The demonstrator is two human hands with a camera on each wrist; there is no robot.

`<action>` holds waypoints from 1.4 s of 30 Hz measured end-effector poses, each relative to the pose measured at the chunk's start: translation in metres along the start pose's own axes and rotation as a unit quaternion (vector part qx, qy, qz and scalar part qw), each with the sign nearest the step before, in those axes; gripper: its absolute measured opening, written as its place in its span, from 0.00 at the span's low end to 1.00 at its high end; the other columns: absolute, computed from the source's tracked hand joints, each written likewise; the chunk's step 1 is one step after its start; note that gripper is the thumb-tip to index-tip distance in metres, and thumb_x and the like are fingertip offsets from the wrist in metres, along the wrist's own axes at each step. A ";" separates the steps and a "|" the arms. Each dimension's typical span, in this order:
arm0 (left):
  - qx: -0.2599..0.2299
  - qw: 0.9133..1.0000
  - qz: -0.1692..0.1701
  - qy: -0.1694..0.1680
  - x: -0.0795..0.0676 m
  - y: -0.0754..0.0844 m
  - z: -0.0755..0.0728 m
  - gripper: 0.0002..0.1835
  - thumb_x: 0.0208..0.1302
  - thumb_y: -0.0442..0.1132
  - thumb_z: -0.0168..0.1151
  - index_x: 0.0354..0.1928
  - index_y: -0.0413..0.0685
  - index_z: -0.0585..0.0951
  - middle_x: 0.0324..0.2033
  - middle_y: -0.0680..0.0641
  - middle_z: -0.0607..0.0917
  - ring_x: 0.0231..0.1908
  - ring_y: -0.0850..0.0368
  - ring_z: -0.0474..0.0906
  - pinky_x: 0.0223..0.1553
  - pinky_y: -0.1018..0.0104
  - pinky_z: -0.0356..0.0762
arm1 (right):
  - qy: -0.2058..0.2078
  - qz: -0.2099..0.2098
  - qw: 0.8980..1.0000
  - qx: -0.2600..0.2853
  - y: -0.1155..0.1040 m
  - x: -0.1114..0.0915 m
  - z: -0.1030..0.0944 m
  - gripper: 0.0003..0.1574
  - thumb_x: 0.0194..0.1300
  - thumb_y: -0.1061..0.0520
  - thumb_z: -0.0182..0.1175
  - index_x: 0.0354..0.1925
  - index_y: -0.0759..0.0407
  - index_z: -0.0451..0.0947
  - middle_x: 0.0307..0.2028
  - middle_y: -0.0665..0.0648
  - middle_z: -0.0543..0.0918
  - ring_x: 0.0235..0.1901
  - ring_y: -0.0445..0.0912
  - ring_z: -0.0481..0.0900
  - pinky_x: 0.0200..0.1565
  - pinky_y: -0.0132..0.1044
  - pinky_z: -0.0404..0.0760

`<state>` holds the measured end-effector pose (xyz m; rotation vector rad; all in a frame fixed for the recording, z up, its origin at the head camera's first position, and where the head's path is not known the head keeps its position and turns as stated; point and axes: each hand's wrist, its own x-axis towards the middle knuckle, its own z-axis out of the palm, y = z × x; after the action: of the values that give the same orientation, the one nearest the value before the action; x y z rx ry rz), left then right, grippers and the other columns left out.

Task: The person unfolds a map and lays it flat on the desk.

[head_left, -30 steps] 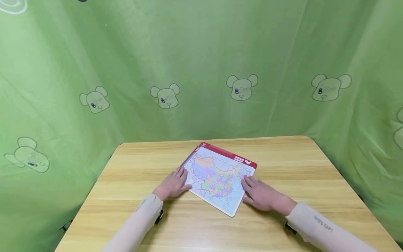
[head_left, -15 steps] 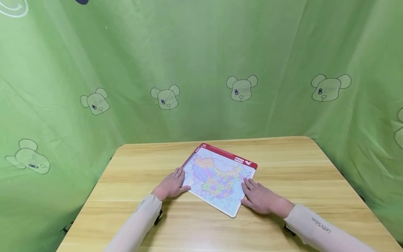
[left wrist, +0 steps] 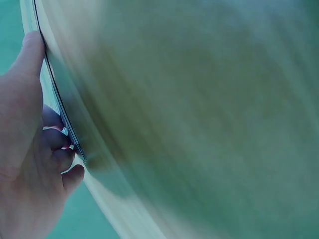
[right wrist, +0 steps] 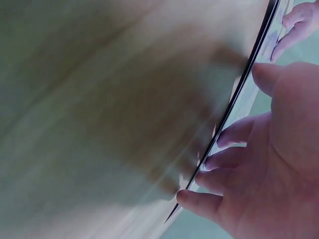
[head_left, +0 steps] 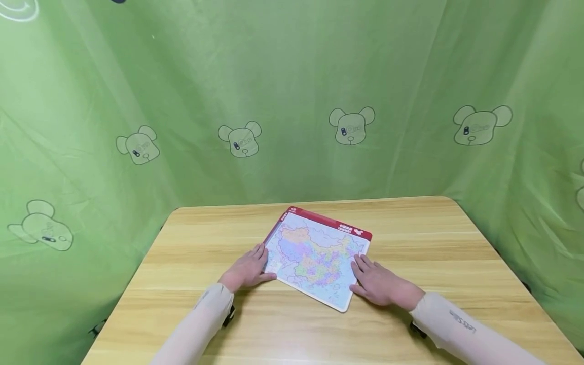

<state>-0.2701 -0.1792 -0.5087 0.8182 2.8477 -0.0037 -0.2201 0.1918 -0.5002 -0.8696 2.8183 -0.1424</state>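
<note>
A thin map board [head_left: 315, 258], printed with a coloured map of China under a red header band, lies turned at an angle on the wooden table. My left hand [head_left: 248, 266] rests at its left corner, fingers extended over the edge and thumb along the near side. On the opposite edge, the fingertips of my right hand [head_left: 377, 282] touch the map, with the thumb against the border. Seen from the left wrist, the left hand [left wrist: 27, 139] has thumb and fingertips along the board's thin dark edge. The right wrist view shows the right hand [right wrist: 264, 154] likewise along that edge.
The light wooden table [head_left: 205, 230] has rounded far corners. Behind it and at both sides hangs a green curtain [head_left: 292, 76] with printed bear heads. Both forearms wear pale sleeves, the right sleeve [head_left: 461, 324] marked with lettering.
The map board has turned slightly counterclockwise: its near corner has shifted right and its far corner a little left. Both hands keep nearly the same places on its edges.
</note>
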 end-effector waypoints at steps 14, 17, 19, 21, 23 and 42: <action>0.008 1.000 0.015 0.016 -0.005 0.001 0.001 0.46 0.67 0.64 0.45 0.69 0.29 0.56 0.69 0.31 0.54 0.70 0.40 0.48 0.69 0.53 0.50 | -0.031 0.004 0.999 0.018 0.005 0.003 -0.006 0.44 0.72 0.42 0.47 0.68 0.74 0.53 0.70 0.73 0.48 0.69 0.65 0.44 0.65 0.61 0.53; 0.009 1.000 0.016 0.012 -0.005 0.002 0.001 0.45 0.67 0.63 0.46 0.68 0.28 0.56 0.69 0.31 0.55 0.69 0.39 0.48 0.69 0.52 0.50 | -0.031 0.002 0.999 0.014 0.007 0.004 -0.005 0.44 0.72 0.42 0.47 0.69 0.74 0.53 0.70 0.73 0.48 0.69 0.65 0.44 0.65 0.61 0.53; 0.010 1.000 0.015 0.011 -0.006 0.002 0.000 0.45 0.67 0.63 0.46 0.68 0.28 0.57 0.69 0.31 0.55 0.69 0.39 0.48 0.69 0.52 0.50 | -0.030 0.002 0.999 0.014 0.009 0.004 -0.004 0.44 0.71 0.42 0.47 0.69 0.74 0.53 0.70 0.72 0.48 0.69 0.65 0.44 0.65 0.61 0.53; 0.011 1.000 0.014 0.009 -0.006 0.003 0.000 0.45 0.68 0.63 0.45 0.69 0.29 0.56 0.69 0.31 0.55 0.69 0.39 0.48 0.69 0.53 0.50 | -0.028 0.002 1.000 0.013 0.010 0.004 -0.004 0.44 0.71 0.42 0.47 0.69 0.74 0.53 0.70 0.72 0.48 0.69 0.65 0.44 0.65 0.61 0.53; 0.014 1.000 0.013 0.008 -0.006 0.004 -0.001 0.45 0.68 0.63 0.44 0.69 0.29 0.56 0.69 0.31 0.54 0.69 0.39 0.48 0.69 0.53 0.50 | -0.026 0.001 1.000 0.014 0.012 0.005 -0.004 0.44 0.71 0.42 0.48 0.68 0.74 0.53 0.70 0.73 0.47 0.69 0.65 0.43 0.65 0.61 0.53; 0.034 0.999 0.008 0.001 -0.009 0.010 0.004 0.43 0.70 0.63 0.40 0.70 0.32 0.56 0.69 0.32 0.54 0.70 0.41 0.48 0.69 0.54 0.50 | -0.025 0.000 1.000 0.001 0.025 0.014 -0.002 0.42 0.72 0.44 0.46 0.69 0.74 0.51 0.71 0.72 0.46 0.70 0.65 0.42 0.65 0.61 0.52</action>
<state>-0.2570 -0.1760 -0.5110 0.8560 2.8569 -0.0979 -0.2458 0.2045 -0.5046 -0.8608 2.7721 -0.1221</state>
